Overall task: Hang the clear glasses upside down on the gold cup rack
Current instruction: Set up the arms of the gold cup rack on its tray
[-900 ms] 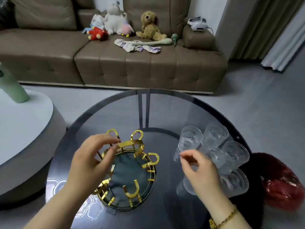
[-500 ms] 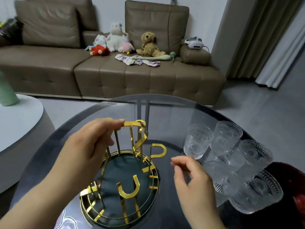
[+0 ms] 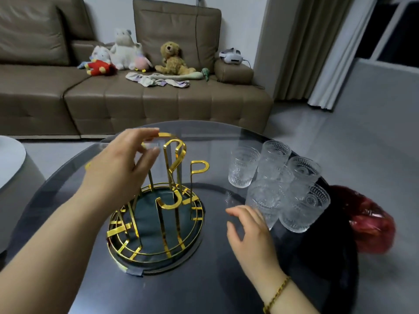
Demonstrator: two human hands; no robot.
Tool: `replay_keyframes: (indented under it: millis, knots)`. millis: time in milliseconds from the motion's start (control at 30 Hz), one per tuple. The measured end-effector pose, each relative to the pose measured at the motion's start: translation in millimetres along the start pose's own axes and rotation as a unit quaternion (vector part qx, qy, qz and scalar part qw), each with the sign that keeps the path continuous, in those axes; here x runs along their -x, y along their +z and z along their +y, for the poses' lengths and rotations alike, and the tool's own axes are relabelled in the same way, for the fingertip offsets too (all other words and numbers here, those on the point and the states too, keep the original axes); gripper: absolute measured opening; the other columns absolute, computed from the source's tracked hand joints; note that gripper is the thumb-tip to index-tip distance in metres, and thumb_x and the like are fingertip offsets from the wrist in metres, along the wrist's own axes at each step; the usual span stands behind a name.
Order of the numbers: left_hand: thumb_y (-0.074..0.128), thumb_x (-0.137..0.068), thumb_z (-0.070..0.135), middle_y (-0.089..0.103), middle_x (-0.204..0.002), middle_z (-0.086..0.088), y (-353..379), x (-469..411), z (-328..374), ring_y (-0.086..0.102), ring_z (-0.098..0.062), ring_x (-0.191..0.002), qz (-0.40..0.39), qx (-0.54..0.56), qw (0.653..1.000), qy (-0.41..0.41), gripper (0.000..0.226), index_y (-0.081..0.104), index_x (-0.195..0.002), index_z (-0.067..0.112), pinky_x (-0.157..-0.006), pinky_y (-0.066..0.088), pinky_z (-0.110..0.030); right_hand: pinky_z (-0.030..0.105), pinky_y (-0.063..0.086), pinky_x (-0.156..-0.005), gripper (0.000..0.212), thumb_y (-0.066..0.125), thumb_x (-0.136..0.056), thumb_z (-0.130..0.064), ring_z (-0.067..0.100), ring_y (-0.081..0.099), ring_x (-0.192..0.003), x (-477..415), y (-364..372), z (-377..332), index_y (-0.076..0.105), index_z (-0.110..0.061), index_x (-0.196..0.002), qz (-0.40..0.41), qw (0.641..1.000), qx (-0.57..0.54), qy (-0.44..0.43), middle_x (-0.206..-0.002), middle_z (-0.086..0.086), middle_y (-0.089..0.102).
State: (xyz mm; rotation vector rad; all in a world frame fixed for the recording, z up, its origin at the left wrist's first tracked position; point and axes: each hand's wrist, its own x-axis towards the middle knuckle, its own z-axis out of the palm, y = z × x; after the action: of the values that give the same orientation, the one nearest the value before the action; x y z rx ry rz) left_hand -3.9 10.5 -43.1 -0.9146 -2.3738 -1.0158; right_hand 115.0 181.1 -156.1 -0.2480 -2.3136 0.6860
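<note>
The gold cup rack (image 3: 158,225) stands upright on the dark round glass table (image 3: 204,286), with tall looped prongs rising from a round dark-green base. My left hand (image 3: 122,171) pinches the top handle ring of the rack between thumb and fingers. Several clear patterned glasses (image 3: 278,184) stand upright in a cluster to the right of the rack. My right hand (image 3: 251,232) hovers with its fingers spread just left of the nearest glass, holding nothing. No glass hangs on the rack.
A red bag (image 3: 371,225) sits beyond the table's right edge. A white round table (image 3: 11,162) is at the left. Behind stands a brown sofa (image 3: 158,100) with plush toys and a headset.
The view has tilted up and the rack now appears taller. My left hand has moved up to the rack's top ring. My right hand stays near the glasses.
</note>
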Motion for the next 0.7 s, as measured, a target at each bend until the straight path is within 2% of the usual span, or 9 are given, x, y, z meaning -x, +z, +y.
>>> replay_keyframes:
  millis: [100,200,300,333,433,500,567,600,700]
  knots:
    - [0.053,-0.089,0.018,0.043,-0.135,-0.015,-7,7,3,0.044,-0.031,-0.117,0.007,-0.023,1.000,0.008,0.037,0.048,-0.125,0.011,-0.090,0.038,-0.045,0.024,0.035,-0.086,0.019,0.062,-0.066,0.001,0.012,0.044,-0.089,16,-5,3,0.063,-0.002,-0.085,0.030,0.999,0.014,-0.004,-0.081,0.014,0.066]
    - [0.052,-0.085,0.021,0.043,-0.132,-0.027,-15,40,3,0.040,-0.039,-0.120,0.089,-0.021,0.995,0.050,0.040,0.050,-0.120,0.001,-0.096,0.032,-0.044,0.017,0.033,-0.084,0.022,0.066,-0.065,0.000,0.014,0.051,-0.091,30,-10,6,0.063,0.000,-0.086,0.080,0.995,-0.011,0.050,-0.087,0.016,0.065]
    - [0.041,-0.090,0.036,0.045,-0.122,-0.023,-10,100,1,0.038,-0.033,-0.116,0.140,0.004,0.988,0.067,0.042,0.049,-0.114,0.003,-0.103,0.025,-0.024,0.019,0.032,-0.088,0.035,0.070,-0.066,0.003,0.031,0.053,-0.099,43,-14,9,0.058,0.003,-0.098,0.107,0.982,-0.055,0.143,-0.101,0.021,0.058]
    - [0.035,-0.091,0.043,0.046,-0.121,-0.023,-4,120,-1,0.037,-0.032,-0.115,0.132,0.009,0.989,0.060,0.045,0.047,-0.114,0.005,-0.104,0.024,-0.023,0.024,0.033,-0.091,0.040,0.070,-0.066,0.001,0.033,0.051,-0.103,45,-13,12,0.055,0.003,-0.103,0.106,0.977,-0.066,0.173,-0.106,0.022,0.055]
    - [0.024,-0.088,0.059,0.049,-0.120,-0.036,16,165,-13,0.037,-0.035,-0.115,0.073,-0.025,0.996,-0.036,0.069,0.047,-0.116,-0.001,-0.098,0.029,-0.050,0.038,0.033,-0.102,0.058,0.070,-0.068,-0.005,0.034,0.043,-0.117,49,-10,20,0.043,0.001,-0.119,0.090,0.958,-0.093,0.257,-0.123,0.022,0.045]
    - [0.034,-0.086,0.058,0.047,-0.125,-0.036,28,177,-25,0.039,-0.043,-0.120,0.022,-0.065,0.989,-0.130,0.075,0.046,-0.120,-0.007,-0.098,0.028,-0.060,0.039,0.028,-0.107,0.071,0.071,-0.069,-0.009,0.031,0.035,-0.126,46,-8,24,0.033,-0.002,-0.128,0.070,0.946,-0.108,0.299,-0.135,0.020,0.037]
    - [0.057,-0.084,0.040,0.038,-0.138,-0.030,35,177,-36,0.031,-0.043,-0.130,-0.021,-0.092,0.972,-0.214,0.068,0.035,-0.131,-0.004,-0.108,0.019,-0.059,0.038,0.023,-0.110,0.082,0.072,-0.068,-0.014,0.030,0.029,-0.131,39,-6,29,0.024,-0.003,-0.133,0.050,0.941,-0.104,0.318,-0.141,0.020,0.031]
    - [0.060,-0.083,0.036,0.030,-0.144,-0.024,39,176,-41,0.023,-0.038,-0.135,-0.055,-0.109,0.964,-0.237,0.072,0.026,-0.136,0.000,-0.111,0.013,-0.054,0.038,0.022,-0.110,0.086,0.074,-0.066,-0.016,0.031,0.028,-0.131,34,-5,32,0.021,-0.003,-0.134,0.043,0.940,-0.095,0.324,-0.142,0.020,0.031]
    - [0.046,-0.085,0.052,0.016,-0.153,-0.010,51,176,-52,0.011,-0.023,-0.140,-0.122,-0.154,0.951,-0.241,0.082,0.004,-0.141,0.009,-0.114,0.006,-0.042,0.041,0.028,-0.108,0.094,0.076,-0.064,-0.019,0.033,0.032,-0.130,18,-1,39,0.018,-0.002,-0.135,0.040,0.934,-0.083,0.345,-0.141,0.021,0.034]
